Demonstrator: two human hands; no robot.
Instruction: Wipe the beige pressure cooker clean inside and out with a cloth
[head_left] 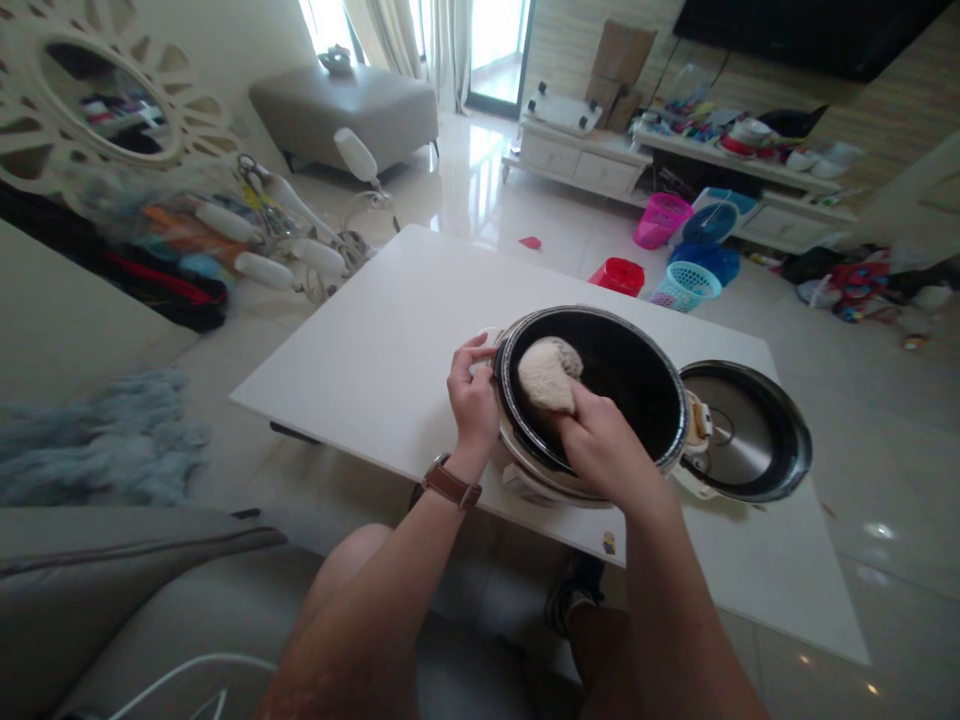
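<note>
An electric cooker (536,478) stands on the white table, and its round lid (750,440) is swung back to the right on a hinge. Inside it is a dark inner pot (626,385). My right hand (604,435) reaches over the near rim and grips a bunched beige cloth (546,375), which lies against the left part of the pot's inside. My left hand (474,390) grasps the cooker's left edge at the rim, thumb and fingers curled there. A brown watch strap (452,487) is round my left wrist.
The white table (360,340) carries the cooker near its front edge. Beyond it on the floor stand a red basket (621,275), a light blue basket (684,285) and a pink basket (663,218). A lamp-like fixture (315,258) is at the left, and a grey sofa (172,610) is nearby.
</note>
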